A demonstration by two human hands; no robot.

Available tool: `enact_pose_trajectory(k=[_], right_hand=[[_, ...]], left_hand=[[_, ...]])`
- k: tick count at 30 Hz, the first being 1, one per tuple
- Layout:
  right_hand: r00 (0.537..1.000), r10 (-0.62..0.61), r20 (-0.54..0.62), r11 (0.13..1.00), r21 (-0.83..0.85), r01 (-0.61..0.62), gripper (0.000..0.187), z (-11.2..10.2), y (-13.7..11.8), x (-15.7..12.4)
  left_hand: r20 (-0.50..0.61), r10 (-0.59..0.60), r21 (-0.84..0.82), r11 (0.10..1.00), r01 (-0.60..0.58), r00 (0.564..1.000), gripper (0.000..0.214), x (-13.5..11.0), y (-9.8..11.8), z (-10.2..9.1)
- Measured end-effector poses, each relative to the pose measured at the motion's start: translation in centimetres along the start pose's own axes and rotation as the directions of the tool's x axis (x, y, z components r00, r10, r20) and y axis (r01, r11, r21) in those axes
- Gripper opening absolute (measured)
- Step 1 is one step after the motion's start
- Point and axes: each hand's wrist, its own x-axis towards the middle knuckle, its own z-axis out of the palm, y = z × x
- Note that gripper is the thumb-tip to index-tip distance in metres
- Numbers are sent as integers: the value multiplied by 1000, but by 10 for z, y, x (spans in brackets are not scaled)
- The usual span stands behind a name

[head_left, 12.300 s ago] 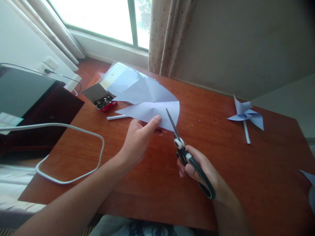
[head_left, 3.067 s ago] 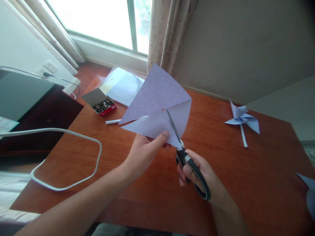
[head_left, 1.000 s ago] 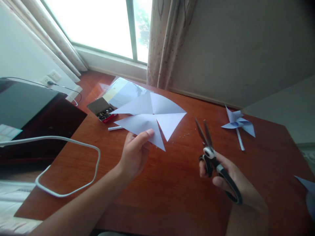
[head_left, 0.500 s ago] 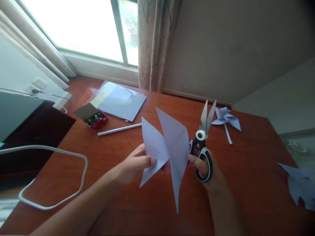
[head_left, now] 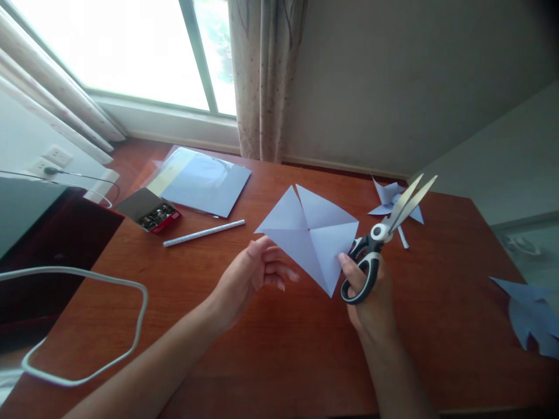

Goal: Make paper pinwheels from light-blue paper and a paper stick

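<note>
A pale blue paper square [head_left: 314, 233], cut in from its corners toward the centre, hangs just above the red-brown wooden table [head_left: 271, 349]. My right hand [head_left: 371, 302] grips black-and-white scissors [head_left: 379, 233], blades slightly apart and pointing up to the right. That hand's thumb also presses the paper's right corner. My left hand [head_left: 253, 273] is beside the paper's left edge with fingers spread; the thumb is at the edge, and I cannot tell whether it touches.
A finished blue pinwheel [head_left: 393, 201] lies behind the scissors. A rolled white paper stick [head_left: 203, 233], an open box of metal pins [head_left: 151, 212] and a plastic sleeve of blue paper [head_left: 205, 180] lie at the back left. A white cable [head_left: 87, 279] loops at left; blue paper pieces [head_left: 530, 314] lie at right.
The paper went from upright and folded in my left hand to spread open. My right hand has taken its right corner while holding the scissors, and my left hand's fingers have loosened.
</note>
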Motion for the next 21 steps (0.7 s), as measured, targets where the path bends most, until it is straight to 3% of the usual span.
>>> enact_pose_trajectory(k=[4, 6, 8, 10, 13, 16, 21], right_hand=[[989, -138, -62, 981, -145, 127, 30, 2, -1, -5], [978, -195, -69, 960, -216, 176, 30, 7, -6, -12], [980, -190, -61, 954, -245, 170, 28, 13, -13, -19], [989, -139, -44, 965, -230, 126, 25, 18, -18, -26], [996, -83, -17, 981, -178, 79, 23, 20, -20, -29], [998, -63, 20, 989, -129, 65, 23, 17, -13, -24], [998, 15, 69, 1000, -18, -14, 25, 13, -3, -17]], left_hand=[[143, -27, 226, 974, -6, 989, 49, -7, -10, 5], [143, -24, 250, 968, -13, 989, 38, -9, -15, 10], [77, -8, 244, 970, -11, 997, 32, -11, -18, 17], [-64, 15, 247, 969, 1, 998, 28, -11, -21, 22], [-236, 14, 262, 964, 50, 972, 25, -9, -21, 24], [-295, -10, 245, 966, 85, 955, 27, -7, -20, 21], [-300, -12, 189, 979, 71, 954, 30, -7, -19, 18]])
